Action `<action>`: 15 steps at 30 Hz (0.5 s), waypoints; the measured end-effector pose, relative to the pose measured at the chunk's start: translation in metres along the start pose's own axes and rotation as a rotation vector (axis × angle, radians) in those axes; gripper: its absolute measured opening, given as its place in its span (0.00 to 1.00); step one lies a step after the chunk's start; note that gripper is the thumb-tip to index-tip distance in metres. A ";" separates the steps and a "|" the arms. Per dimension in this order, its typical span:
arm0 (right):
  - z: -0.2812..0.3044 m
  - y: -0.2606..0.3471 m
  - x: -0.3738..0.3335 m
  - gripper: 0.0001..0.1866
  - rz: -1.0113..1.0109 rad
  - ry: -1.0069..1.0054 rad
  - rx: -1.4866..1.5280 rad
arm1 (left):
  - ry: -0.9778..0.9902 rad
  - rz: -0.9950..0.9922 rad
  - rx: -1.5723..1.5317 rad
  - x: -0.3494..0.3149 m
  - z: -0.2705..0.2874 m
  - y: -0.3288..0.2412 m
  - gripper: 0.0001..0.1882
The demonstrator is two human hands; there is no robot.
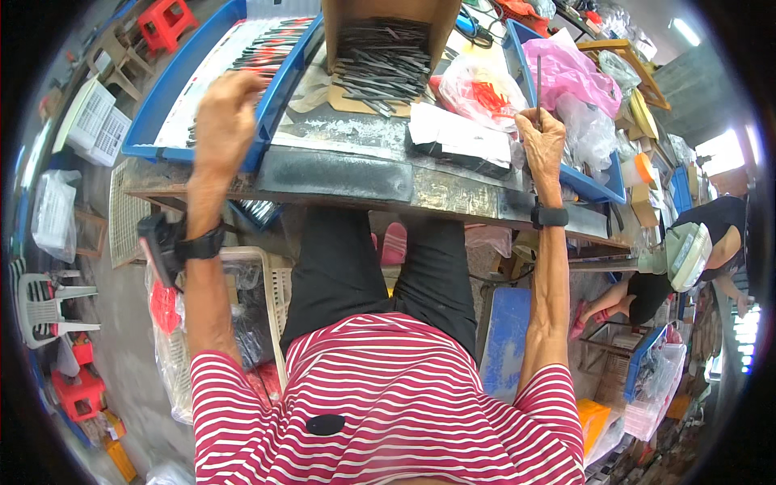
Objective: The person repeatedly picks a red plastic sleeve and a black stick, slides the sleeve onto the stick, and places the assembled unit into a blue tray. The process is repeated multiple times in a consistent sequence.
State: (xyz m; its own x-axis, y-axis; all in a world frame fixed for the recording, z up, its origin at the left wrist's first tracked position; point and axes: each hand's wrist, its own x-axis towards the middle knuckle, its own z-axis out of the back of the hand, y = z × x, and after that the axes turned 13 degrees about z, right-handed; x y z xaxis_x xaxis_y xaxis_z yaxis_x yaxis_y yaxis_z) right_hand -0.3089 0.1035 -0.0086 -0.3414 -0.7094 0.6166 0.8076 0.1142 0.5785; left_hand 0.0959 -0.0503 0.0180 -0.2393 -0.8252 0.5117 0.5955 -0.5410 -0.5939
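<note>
My right hand [543,144] is closed in a pinch round a thin dark rod [539,77], which points up, away from me. Blurred by motion, my left hand [225,121] is over the right side of a blue tray [139,133]; whether it holds anything cannot be made out. Rows of thin black-and-red pieces [271,50] lie in that tray on a white sheet. Between my hands, an open cardboard box [343,12] on its side spills a heap of dark thin strips [386,69] toward me. White paper [461,129] covers a dark block near the bench edge.
A second blue tray [594,187] at right holds clear and pink plastic bags [574,77]. Under the bench [335,171] stands a pale crate [271,299] with bagged things. Red stools [166,23] stand at left. Another person [711,242] is at far right.
</note>
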 end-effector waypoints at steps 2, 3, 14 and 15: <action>0.002 -0.001 -0.001 0.06 0.058 0.037 -0.115 | 0.063 -0.132 0.088 0.004 -0.028 -0.018 0.08; 0.004 0.000 -0.002 0.06 0.102 0.072 -0.234 | 0.131 -0.100 0.098 0.006 -0.044 -0.025 0.08; 0.003 0.010 0.003 0.11 0.114 0.138 -0.253 | 0.228 -0.134 0.297 0.019 -0.152 -0.029 0.10; 0.002 0.010 0.005 0.11 0.111 0.102 -0.214 | 0.221 -0.131 0.295 0.019 -0.155 -0.027 0.10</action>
State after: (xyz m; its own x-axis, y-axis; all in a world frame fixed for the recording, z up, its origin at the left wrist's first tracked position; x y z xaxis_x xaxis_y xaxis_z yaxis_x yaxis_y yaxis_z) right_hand -0.3029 0.1026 0.0012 -0.2036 -0.7682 0.6069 0.9245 0.0532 0.3775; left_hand -0.0439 -0.0762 -0.0525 -0.4680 -0.7848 0.4063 0.7360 -0.6006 -0.3123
